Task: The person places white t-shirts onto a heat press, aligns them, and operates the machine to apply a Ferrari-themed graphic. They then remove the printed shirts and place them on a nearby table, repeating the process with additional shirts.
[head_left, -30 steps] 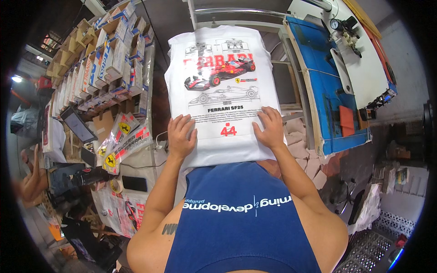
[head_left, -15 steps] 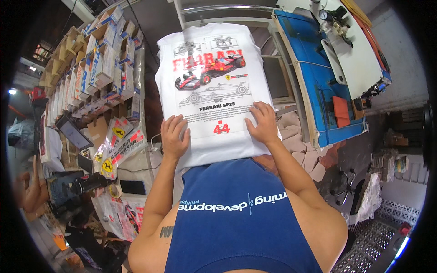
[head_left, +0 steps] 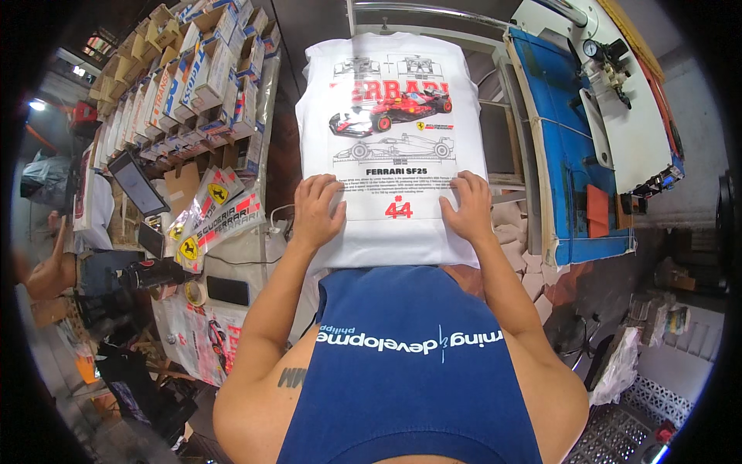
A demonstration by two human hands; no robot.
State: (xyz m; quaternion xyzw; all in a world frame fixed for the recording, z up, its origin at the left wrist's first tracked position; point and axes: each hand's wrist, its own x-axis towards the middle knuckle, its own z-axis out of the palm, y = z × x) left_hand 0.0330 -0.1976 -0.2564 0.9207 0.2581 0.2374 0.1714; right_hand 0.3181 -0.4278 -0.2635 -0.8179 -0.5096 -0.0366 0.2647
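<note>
A white T-shirt (head_left: 394,240) lies spread out in front of me. Its print (head_left: 390,112) shows a red and black race car, line drawings of cars, red lettering and small dark text. A faint rectangular sheet edge seems to run around the print. My left hand (head_left: 318,209) rests on the shirt left of the print's lower part, fingers stretched out. On the opposite side, my right hand (head_left: 468,207) lies on the cloth with its fingers extended too. Neither hand holds anything, and the surface under the shirt is mostly hidden.
Stacked cardboard boxes (head_left: 185,85) fill the left side, with a tablet (head_left: 137,184), printed transfer sheets (head_left: 224,213) and a phone (head_left: 228,290) nearer me. To the right stand a blue panel (head_left: 568,147) and a white machine with a gauge (head_left: 592,49). Another person's arm (head_left: 52,263) shows far left.
The view has shifted, so the shirt and surroundings sit farther right in the picture. Both my hands remain on the shirt's two sides, with almost the same pose.
</note>
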